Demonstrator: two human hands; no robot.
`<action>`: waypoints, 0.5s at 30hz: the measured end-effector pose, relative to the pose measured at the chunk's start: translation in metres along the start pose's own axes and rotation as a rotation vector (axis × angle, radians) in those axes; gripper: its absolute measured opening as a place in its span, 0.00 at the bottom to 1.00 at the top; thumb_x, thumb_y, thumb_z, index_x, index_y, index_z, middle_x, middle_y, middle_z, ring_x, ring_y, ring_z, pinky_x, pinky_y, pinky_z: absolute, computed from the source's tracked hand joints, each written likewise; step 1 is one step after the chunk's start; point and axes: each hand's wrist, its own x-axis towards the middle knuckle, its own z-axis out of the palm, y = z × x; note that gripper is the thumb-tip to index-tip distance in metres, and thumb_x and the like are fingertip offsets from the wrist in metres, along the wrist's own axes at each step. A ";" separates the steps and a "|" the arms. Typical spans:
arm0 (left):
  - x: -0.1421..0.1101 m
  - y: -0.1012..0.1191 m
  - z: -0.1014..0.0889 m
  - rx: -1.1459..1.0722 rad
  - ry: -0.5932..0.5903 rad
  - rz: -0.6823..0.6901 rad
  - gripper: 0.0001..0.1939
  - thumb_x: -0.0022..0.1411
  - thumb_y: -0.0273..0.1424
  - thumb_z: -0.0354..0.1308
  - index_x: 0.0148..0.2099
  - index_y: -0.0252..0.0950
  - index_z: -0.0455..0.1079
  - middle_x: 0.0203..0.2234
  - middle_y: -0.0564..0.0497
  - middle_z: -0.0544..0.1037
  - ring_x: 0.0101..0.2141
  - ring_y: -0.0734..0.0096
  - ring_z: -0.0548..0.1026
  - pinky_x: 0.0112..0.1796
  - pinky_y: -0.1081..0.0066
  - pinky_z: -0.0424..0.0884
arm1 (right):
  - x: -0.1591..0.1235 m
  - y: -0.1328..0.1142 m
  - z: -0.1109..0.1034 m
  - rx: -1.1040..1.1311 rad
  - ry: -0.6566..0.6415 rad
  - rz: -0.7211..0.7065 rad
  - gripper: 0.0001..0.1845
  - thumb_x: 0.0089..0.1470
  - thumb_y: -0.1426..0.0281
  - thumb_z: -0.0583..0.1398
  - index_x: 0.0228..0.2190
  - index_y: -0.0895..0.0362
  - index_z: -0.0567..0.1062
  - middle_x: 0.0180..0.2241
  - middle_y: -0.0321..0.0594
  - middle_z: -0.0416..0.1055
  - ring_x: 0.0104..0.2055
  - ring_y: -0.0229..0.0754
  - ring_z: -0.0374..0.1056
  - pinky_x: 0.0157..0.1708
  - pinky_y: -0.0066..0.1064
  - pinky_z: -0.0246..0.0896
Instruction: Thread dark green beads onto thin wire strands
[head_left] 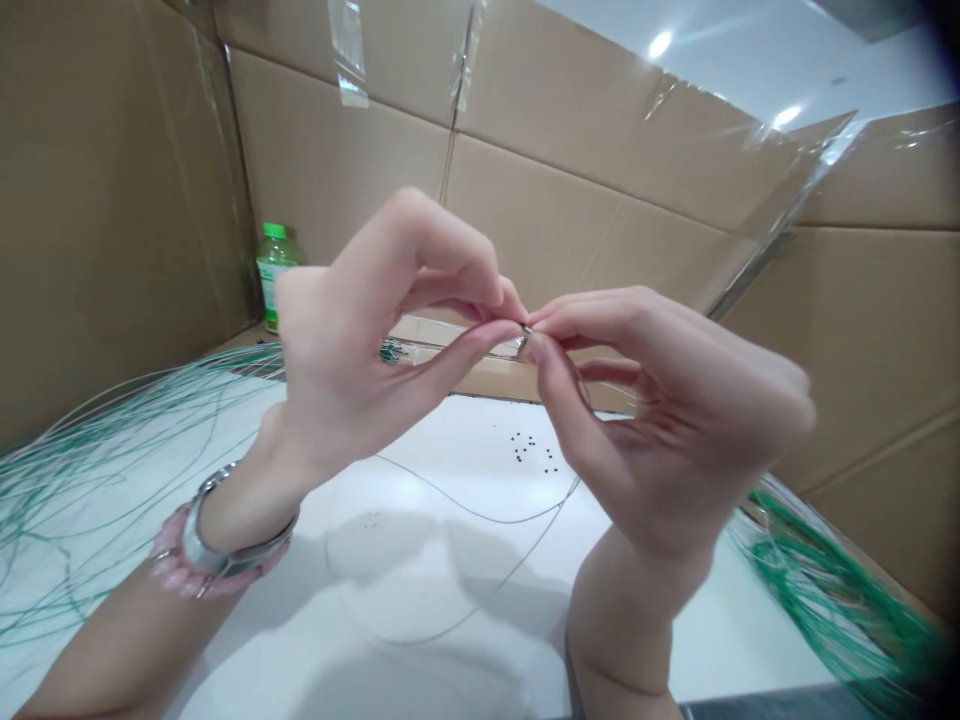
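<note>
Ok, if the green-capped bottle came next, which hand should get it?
Probably the left hand: in this view the bottle shows right beside it, and the right hand is farther across. But both pinch at a tiny dark piece, so neither looks free.

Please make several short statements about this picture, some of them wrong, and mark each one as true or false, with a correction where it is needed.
1. The left hand and the right hand meet at a tiny dark piece. True.
2. The pink bracelet is on the right wrist. False: the pink bracelet is on the left wrist.
3. Green wires lie at both the left and the right. True.
4. The bottle has a red cap. False: the bottle has a green cap.
5. Small black bits lie on the white table. True.
</note>
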 end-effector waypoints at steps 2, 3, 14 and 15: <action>0.000 0.001 0.000 -0.004 -0.010 -0.001 0.09 0.52 0.23 0.65 0.33 0.38 0.68 0.27 0.54 0.74 0.29 0.69 0.80 0.26 0.75 0.79 | 0.000 0.000 -0.001 -0.015 -0.016 0.002 0.10 0.50 0.83 0.59 0.29 0.56 0.74 0.25 0.33 0.71 0.25 0.31 0.65 0.23 0.22 0.70; 0.000 0.001 0.000 -0.009 -0.019 -0.001 0.09 0.52 0.23 0.65 0.33 0.37 0.67 0.27 0.55 0.74 0.29 0.69 0.80 0.26 0.75 0.78 | 0.000 0.000 -0.001 -0.024 -0.026 0.002 0.11 0.51 0.83 0.58 0.29 0.55 0.74 0.25 0.32 0.71 0.25 0.32 0.65 0.23 0.22 0.70; 0.003 0.003 -0.003 -0.034 -0.077 -0.019 0.10 0.51 0.21 0.65 0.32 0.36 0.67 0.28 0.55 0.77 0.27 0.73 0.79 0.28 0.78 0.80 | 0.000 0.001 -0.001 -0.073 -0.013 -0.033 0.12 0.54 0.81 0.56 0.30 0.51 0.73 0.24 0.32 0.71 0.23 0.33 0.65 0.22 0.25 0.68; 0.003 0.002 -0.003 -0.027 -0.076 -0.012 0.10 0.50 0.20 0.65 0.32 0.36 0.67 0.29 0.55 0.77 0.27 0.73 0.79 0.28 0.78 0.80 | 0.000 0.001 -0.001 -0.082 -0.016 -0.028 0.12 0.55 0.80 0.56 0.30 0.51 0.73 0.24 0.32 0.71 0.23 0.33 0.65 0.22 0.25 0.69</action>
